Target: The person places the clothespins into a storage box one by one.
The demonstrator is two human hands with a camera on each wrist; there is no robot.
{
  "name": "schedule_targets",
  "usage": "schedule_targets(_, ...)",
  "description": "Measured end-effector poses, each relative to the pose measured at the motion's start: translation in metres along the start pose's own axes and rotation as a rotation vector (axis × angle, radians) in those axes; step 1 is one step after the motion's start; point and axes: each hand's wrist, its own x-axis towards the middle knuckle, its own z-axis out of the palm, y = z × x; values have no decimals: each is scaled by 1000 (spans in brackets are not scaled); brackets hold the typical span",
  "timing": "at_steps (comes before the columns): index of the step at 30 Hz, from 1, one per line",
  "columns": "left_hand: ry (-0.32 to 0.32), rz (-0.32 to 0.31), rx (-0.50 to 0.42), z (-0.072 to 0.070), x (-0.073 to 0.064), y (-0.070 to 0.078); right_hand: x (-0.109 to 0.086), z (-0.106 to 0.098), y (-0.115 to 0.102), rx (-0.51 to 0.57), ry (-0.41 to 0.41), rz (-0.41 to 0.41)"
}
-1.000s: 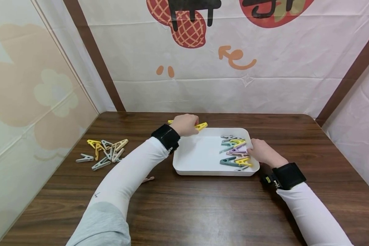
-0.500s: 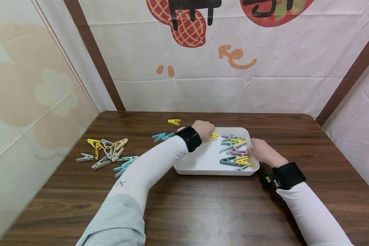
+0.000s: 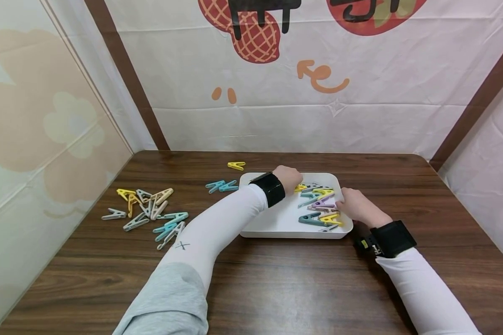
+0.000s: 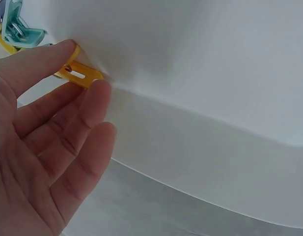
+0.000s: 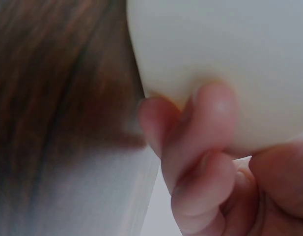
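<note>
Inside the white tray (image 3: 265,225), close to its far wall, my left hand (image 3: 288,177) pinches a yellow clothespin (image 4: 84,74) between thumb and fingers; the other fingers are loosely bent. In the head view that clothespin lies right by the grey ones at the top of a column. Several clothespins in teal, yellow, purple and grey, such as a dark teal clothespin (image 3: 311,219), lie along the tray's right side. My right hand (image 3: 357,204) grips the tray's right rim, fingers curled against the wall (image 5: 259,88) in the right wrist view.
On the brown table (image 3: 302,288), left of the tray, lies a loose pile of clothespins (image 3: 151,207), yellow, grey, beige and turquoise. Two blue clothespins (image 3: 222,186) sit just beside the tray's left edge. A single yellow clothespin (image 3: 236,165) lies farther back.
My left hand has carried the yellow clothespin rightward from over the tray's far left corner to the column of clothespins. The right hand keeps its hold on the rim.
</note>
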Motion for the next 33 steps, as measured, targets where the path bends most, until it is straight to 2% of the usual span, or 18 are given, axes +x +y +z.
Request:
schedule_targets(4, -1, -9, -7, -1, 1, 2, 0, -1, 0, -2, 3, 6)
schedule_targets(10, 29, -39, -62, 1, -1, 0, 1, -1, 1, -1, 4, 4)
schedule_targets(13, 40, -45, -97, -1, -5, -3, 1, 0, 2, -3, 4, 0)
schedule_targets(17, 60, -51, -139, -11, -14, -13, 2, 1, 2, 0, 4, 3)
schedule_targets(21, 105, -109, -229, -18, -22, -32, 2, 1, 2, 7, 3, 11)
schedule_targets(27, 203, -243, -350, -12, -35, -77, 2, 1, 2, -1, -1, 7)
schedule_targets(30, 212, -306, -386, -7, -45, -99, 2, 1, 2, -10, -2, 6)
schedule_targets(33, 203, -363, -418, 0, -54, -115, 2, 1, 2, -7, 1, 2)
